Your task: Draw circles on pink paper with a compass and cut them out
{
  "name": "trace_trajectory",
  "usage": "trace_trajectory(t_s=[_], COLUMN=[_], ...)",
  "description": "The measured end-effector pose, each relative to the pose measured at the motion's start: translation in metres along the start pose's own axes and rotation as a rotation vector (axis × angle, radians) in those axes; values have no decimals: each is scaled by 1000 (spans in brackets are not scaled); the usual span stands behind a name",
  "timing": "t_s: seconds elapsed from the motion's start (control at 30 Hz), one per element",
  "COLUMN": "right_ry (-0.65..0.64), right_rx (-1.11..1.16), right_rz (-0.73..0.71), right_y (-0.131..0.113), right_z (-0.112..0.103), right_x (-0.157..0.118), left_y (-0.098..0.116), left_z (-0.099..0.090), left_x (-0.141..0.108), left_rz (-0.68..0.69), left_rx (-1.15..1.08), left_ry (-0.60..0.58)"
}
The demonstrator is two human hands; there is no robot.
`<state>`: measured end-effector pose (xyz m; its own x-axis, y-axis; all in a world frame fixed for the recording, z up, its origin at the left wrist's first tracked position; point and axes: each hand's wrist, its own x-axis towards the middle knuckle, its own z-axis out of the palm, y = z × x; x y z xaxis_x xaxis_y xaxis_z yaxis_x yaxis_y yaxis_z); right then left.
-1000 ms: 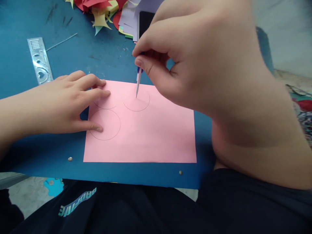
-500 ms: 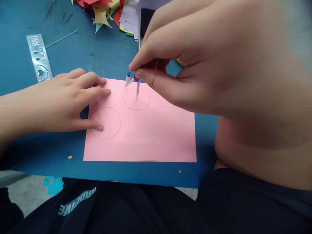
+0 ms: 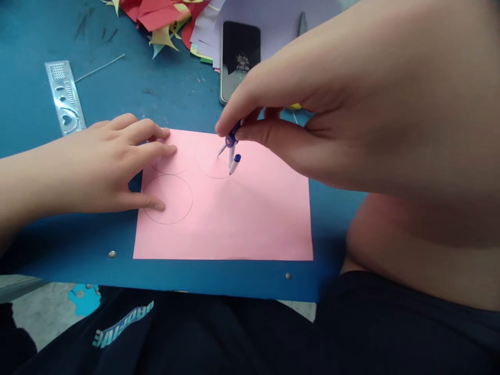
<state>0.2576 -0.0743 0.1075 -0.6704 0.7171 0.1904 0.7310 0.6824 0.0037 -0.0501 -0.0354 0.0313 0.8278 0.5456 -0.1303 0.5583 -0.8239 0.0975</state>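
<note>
A pink sheet of paper (image 3: pixel 250 224) lies on the blue table, with thin pencil circles drawn on its left half. My left hand (image 3: pixel 121 161) rests on the sheet's left side, fingers spread and pressing the paper; its fingers cover part of the upper-left circle. Between thumb and index finger, my right hand (image 3: pixel 289 114) pinches the top of a compass (image 3: pixel 231 141) with a white and purple body. The compass's metal point stands on the paper inside the upper-middle circle, and its blue-capped leg touches down at that circle's lower right.
A clear plastic ruler stencil (image 3: pixel 65 99) and a thin stick (image 3: pixel 100 67) lie at the left. Behind the sheet is a phone (image 3: pixel 240 57) on lilac paper (image 3: pixel 273 15). Red and yellow paper scraps (image 3: pixel 160 18) are piled at the top. The table's near edge borders my lap.
My right hand has turned the compass, so its blue-capped leg swung from the upper left of the circle to the lower right. More of the phone shows. My left hand stayed put.
</note>
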Motion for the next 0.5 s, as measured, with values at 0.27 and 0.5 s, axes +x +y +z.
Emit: trace_trajectory(t_s=[0.27, 0.5], right_ry=[29, -35], right_rx=[40, -41], right_rz=[131, 222], right_y=[-9, -8], right_z=[7, 11], right_x=[15, 28], left_y=[-1, -1], left_z=[2, 1], left_x=[0, 0], left_rz=[-20, -13], left_rx=[-25, 15], left_ry=[-36, -34])
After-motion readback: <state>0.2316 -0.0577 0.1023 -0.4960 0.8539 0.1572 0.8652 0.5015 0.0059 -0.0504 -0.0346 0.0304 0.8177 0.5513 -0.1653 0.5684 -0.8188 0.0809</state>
